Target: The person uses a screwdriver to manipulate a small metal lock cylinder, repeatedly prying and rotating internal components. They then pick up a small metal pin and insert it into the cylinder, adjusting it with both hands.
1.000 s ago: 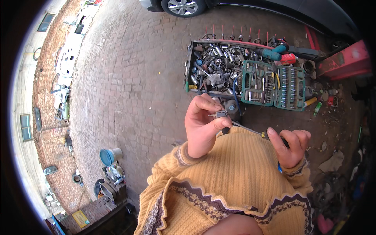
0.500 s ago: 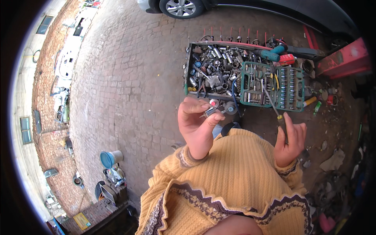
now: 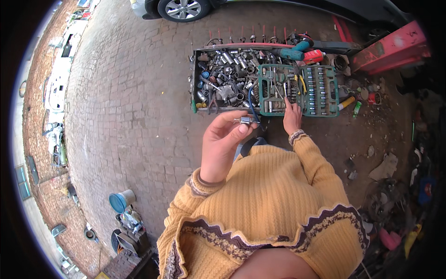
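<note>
In my left hand (image 3: 222, 142) I pinch a small silver cylindrical metal part (image 3: 246, 121) with a thin shaft, raised just below the tray of loose parts. My right hand (image 3: 292, 116) reaches forward to the lower edge of an open green socket case (image 3: 319, 113), its fingers closed on a screwdriver (image 3: 281, 92) whose slim shank lies over the case's contents; the handle is mostly hidden. The case rests on the right part of a metal tray (image 3: 193, 79) crowded with sockets, fittings and a blue hose (image 3: 250, 95).
A teal power tool (image 3: 291, 54) and red can (image 3: 313, 56) lie behind the case. A red lift post (image 3: 385, 49) stands right, a car (image 3: 184, 8) beyond. A bucket (image 3: 121, 201) stands left on brick paving (image 3: 130, 116); scrap (image 3: 381, 204) piles at right.
My right hand has moved up and left with the screwdriver to the socket case. My left hand has shifted slightly left, still holding the metal part. The view has shifted.
</note>
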`<state>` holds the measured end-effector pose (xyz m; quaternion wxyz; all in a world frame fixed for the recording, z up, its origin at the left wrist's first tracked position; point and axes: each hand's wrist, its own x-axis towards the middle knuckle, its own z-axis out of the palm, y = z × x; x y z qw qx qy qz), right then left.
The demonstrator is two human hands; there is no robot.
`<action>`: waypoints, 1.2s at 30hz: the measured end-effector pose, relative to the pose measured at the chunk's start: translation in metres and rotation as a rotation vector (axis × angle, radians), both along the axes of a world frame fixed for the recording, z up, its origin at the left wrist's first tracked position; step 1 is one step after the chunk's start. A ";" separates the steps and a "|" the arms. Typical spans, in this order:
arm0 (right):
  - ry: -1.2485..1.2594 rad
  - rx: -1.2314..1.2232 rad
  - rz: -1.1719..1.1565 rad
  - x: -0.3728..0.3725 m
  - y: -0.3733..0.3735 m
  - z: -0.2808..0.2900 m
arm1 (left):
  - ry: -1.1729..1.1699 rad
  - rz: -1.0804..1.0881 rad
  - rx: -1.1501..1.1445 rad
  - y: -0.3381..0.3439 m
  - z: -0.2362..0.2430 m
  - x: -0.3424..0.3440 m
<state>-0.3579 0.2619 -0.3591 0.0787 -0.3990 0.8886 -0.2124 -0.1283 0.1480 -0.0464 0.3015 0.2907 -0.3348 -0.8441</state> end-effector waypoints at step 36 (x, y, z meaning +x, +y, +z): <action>0.104 -0.786 0.433 0.081 -0.045 0.318 | -0.045 0.158 -0.455 0.001 -0.003 -0.004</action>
